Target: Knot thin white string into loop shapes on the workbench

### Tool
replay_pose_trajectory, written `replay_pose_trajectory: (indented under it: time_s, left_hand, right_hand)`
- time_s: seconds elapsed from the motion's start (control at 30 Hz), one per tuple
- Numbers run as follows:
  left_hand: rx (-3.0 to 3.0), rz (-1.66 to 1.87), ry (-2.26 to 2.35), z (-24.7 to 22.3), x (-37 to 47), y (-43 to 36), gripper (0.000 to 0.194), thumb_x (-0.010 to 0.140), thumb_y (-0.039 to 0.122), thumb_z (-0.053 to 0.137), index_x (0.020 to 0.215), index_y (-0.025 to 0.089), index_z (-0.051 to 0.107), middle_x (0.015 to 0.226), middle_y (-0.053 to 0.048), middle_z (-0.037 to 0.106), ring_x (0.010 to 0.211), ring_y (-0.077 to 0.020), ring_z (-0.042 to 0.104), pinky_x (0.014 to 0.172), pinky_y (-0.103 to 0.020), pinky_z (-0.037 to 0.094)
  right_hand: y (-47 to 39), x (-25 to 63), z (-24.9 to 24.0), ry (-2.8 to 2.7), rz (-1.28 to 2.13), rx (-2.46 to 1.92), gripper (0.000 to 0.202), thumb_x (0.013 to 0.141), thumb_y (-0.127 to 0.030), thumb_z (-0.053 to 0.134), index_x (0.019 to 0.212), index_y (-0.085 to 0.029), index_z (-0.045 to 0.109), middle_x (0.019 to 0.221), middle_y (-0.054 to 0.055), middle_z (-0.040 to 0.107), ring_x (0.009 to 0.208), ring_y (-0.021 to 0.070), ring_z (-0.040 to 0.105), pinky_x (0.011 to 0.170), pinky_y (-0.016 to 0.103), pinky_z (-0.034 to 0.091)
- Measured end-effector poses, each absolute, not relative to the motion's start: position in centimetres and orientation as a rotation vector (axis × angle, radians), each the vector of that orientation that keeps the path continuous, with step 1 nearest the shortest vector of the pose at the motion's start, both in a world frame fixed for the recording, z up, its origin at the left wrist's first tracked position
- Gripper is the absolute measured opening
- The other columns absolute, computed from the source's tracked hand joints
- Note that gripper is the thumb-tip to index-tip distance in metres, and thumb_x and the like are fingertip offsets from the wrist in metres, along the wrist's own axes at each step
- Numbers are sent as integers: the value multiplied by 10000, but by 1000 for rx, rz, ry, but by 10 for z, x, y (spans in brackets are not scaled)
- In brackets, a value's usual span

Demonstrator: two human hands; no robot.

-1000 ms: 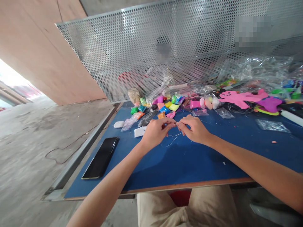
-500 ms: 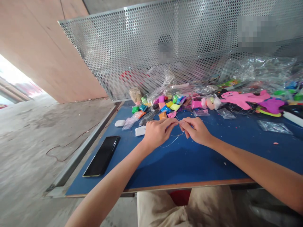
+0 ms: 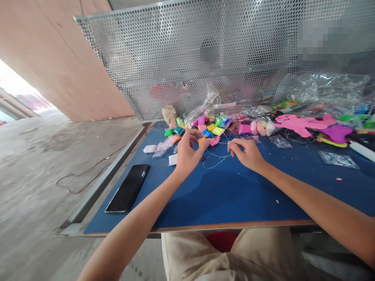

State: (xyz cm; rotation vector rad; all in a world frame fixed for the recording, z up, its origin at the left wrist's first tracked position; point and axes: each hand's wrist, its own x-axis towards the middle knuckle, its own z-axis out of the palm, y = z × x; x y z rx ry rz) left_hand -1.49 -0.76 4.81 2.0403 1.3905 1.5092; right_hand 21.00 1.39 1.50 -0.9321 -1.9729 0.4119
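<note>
Above the blue table, my right hand [image 3: 245,151] is closed in a pinch on a thin, pale wire [image 3: 217,156]. The wire hangs to the left of those fingertips in loose curves, and part of it looks twisted or beaded. My left hand [image 3: 187,151] is held apart from the right, thumb and fingers spread, with nothing visible between them. Just beyond the left fingertips lie an orange packet [image 3: 202,141] and a pink piece [image 3: 215,141]. A small white box [image 3: 172,159] sits beside my left hand, partly covered by it.
A black phone [image 3: 127,188] lies on the blue table [image 3: 216,203] at the left, near a white earbud case [image 3: 150,149]. Colourful clay packets [image 3: 218,131], plastic bags and a pink figure [image 3: 303,123] line the back. Behind stands a perforated metal sheet [image 3: 175,50].
My hands were together at the fingertips and have come apart. The left hand has moved left and opened, while the right stays pinched on the wire.
</note>
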Motion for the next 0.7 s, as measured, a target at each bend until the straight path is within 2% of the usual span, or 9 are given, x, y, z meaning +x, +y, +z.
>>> replay_pose_trajectory:
  time_s: [0.13,0.2,0.3,0.4,0.5,0.57,0.7]
  left_hand:
    - [1684,1116,1035,35,-13,1,370,916,497,598,1054,156,643,1039,-94,704,914,-161,665,840,-310,536]
    - [1461,1022,886,28,-9,1,372,938,499,564,1054,155,643,910,-61,687,827,-141,669,839,-325,551]
    - [1246,972,761,23,-4,-2,331,941,478,575,1037,167,636,691,37,527,591,-69,558,742,-291,566]
    - [1362,979,770,21,-3,-4,309,954,460,559,966,158,625,630,67,431,515,-46,490,682,-256,563]
    - [1647,1011,930,21,-3,-6,300,975,450,511,925,164,588,669,33,552,557,-83,598,626,-252,576]
    - [1765,980,1033,22,-3,-7,278,988,435,473,914,179,553,710,9,628,579,-117,661,542,-233,564]
    - [1958,899,1088,28,-8,-11,256,1000,423,432,907,201,519,742,14,691,427,-95,618,363,-171,443]
  right_hand:
    - [14,211,15,-2024,270,-902,355,1012,-333,464,718,-206,618,577,-14,628,616,163,598,788,341,416]
    - [12,209,15,-2052,224,-892,354,1008,-317,470,703,-204,612,587,-11,631,622,163,589,807,348,405]
    - [9,207,15,-2072,223,-895,371,998,-318,489,667,-202,609,604,-7,646,615,160,585,815,352,404]
    - [8,207,16,-2048,342,-911,335,992,-332,503,721,-204,651,668,-2,689,658,169,627,792,338,425]
    - [9,207,15,-1983,541,-934,319,1001,-375,488,811,-201,677,709,11,709,687,182,652,684,308,445]
    - [12,207,14,-1950,673,-940,357,1005,-407,475,795,-195,670,707,21,707,682,185,650,657,302,453]
    - [16,204,12,-1899,904,-867,445,1015,-452,440,719,-192,645,702,33,692,679,178,630,700,307,476]
